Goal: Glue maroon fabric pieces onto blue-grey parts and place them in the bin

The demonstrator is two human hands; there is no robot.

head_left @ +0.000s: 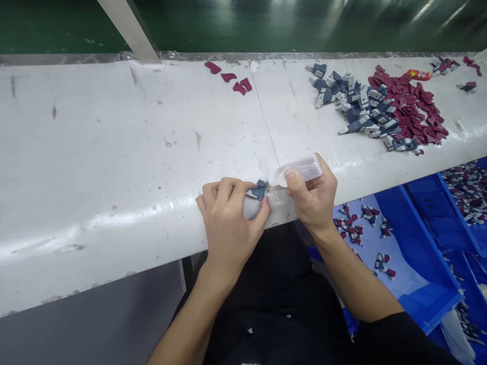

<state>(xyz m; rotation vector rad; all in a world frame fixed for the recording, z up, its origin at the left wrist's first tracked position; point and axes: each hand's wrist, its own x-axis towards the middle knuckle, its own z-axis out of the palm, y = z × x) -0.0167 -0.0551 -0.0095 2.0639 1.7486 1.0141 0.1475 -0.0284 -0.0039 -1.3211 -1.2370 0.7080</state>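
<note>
My left hand (232,213) pinches a small dark blue plastic part (259,189) between thumb and fingertips at the table's front edge. Wrapped round a translucent squeeze bottle (302,171) is my right hand (314,195), its thumb pressed on the bottle's side. The bottle lies tilted almost level, and its nozzle points left at the blue part, touching it or very close. Further back on the right lies a pile of blue and grey parts (355,106), against a heap of dark red pieces (413,109).
Several loose red pieces (229,77) lie near the back of the white table (95,152). A red and yellow tube (419,75) rests behind the red heap. Below the table's right edge stand blue bins (426,294) holding assembled parts. A green surface (247,25) runs behind a post (127,25).
</note>
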